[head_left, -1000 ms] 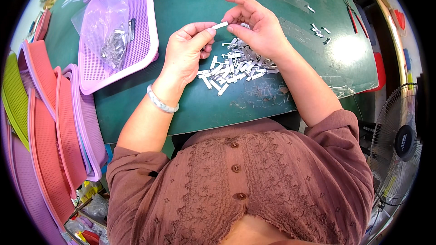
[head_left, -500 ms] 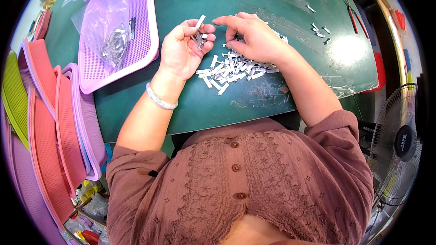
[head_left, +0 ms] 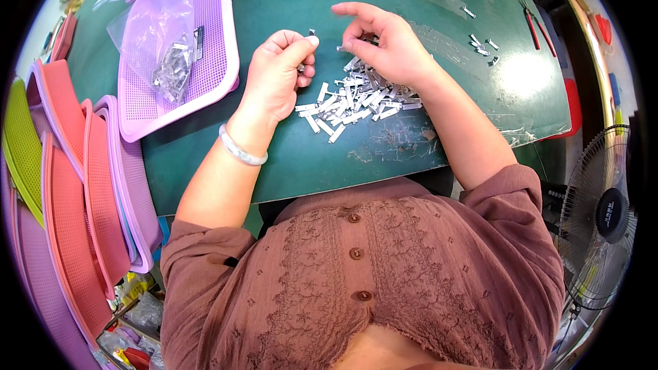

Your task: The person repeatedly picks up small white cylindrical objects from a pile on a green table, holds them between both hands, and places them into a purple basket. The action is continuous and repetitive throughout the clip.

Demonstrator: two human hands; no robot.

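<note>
Small silvery metal pieces point(head_left: 356, 99), narrow and strip-like, lie in a loose pile on the green table. At the pile's upper left, my left hand point(head_left: 279, 72) is closed, its thumb pressed on the index finger. A small metal part point(head_left: 312, 32) sticks out above the thumb tip, and more metal shows between the curled fingers. Over the pile's far side is my right hand point(head_left: 391, 48). Its index finger points left, while the thumb and a bent finger pinch a small metal piece point(head_left: 340, 48), mostly hidden.
At the left, a purple perforated basket point(head_left: 229, 48) holds a clear bag point(head_left: 171, 68) of metal parts. Stacked pink and purple baskets point(head_left: 68, 199) stand beside the table point(head_left: 274, 171). Red-handled pliers point(head_left: 531, 29) and several loose pieces point(head_left: 476, 44) lie right. A fan point(head_left: 606, 212) stands lower right.
My left hand has closed from a palm-up, open curl, and the upright strip on its fingers no longer shows. My right hand has risen slightly and shifted right, away from the left hand.
</note>
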